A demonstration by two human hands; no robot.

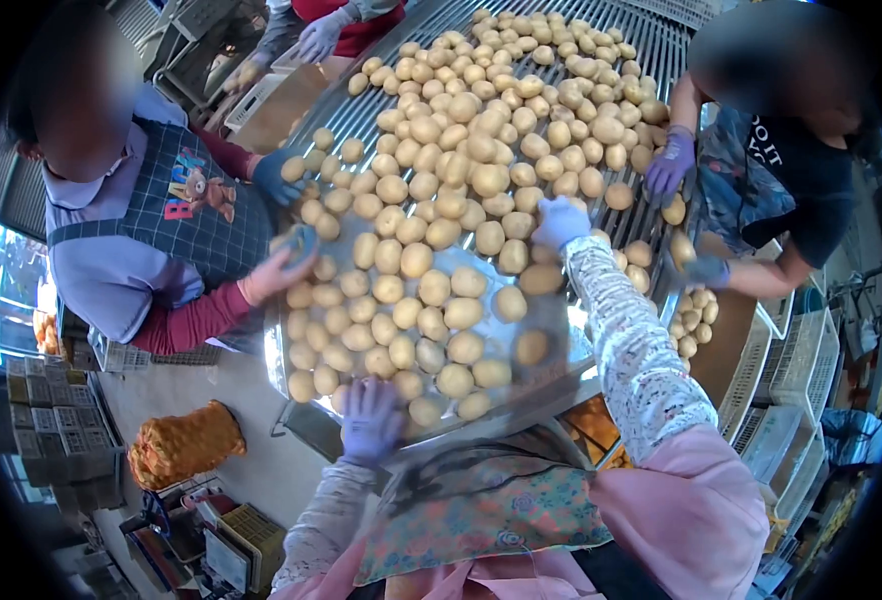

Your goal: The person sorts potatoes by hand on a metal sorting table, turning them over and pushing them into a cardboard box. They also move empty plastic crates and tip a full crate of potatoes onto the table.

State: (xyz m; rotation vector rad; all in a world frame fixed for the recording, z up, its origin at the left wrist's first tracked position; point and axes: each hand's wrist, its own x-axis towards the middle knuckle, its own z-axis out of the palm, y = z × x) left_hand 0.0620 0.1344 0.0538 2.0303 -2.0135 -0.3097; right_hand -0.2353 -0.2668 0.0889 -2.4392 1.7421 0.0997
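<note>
Many potatoes (pixel 464 313) cover a sloped metal sorting table (pixel 583 345) in front of me. My left hand (pixel 371 420), in a lavender glove, lies at the table's near edge with its fingers stretched out beside the nearest potatoes. Reaching forward, my right hand (pixel 561 222), gloved the same way, touches the potato pile right of centre. Its fingers are partly hidden and slightly blurred, so whether it grips a potato does not show.
Co-workers' gloved hands are at the left (pixel 281 178), the right (pixel 671 160) and the far side (pixel 323 35). A full net sack (pixel 188 443) lies on the floor at left. White plastic crates (pixel 796 365) stand at right.
</note>
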